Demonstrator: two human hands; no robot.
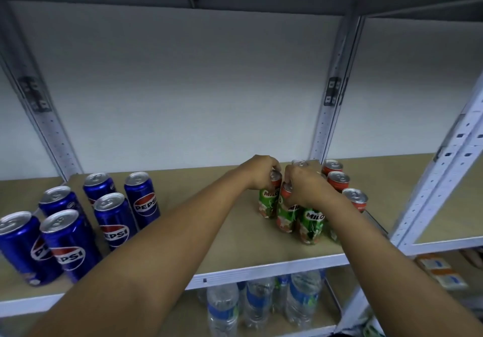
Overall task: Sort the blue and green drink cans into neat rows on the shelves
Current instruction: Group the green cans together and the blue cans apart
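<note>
head view: left hand and right hand each pinch an upright green can's top, fingers curled, far right of the blue cans on the shelf.

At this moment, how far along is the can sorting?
The blue cans already stand together, upright, in rough rows on the left of the shelf. The left hand and right hand each grip the top of a can in the green cans group on the right. Left: straightening both groups into neat rows.
</note>
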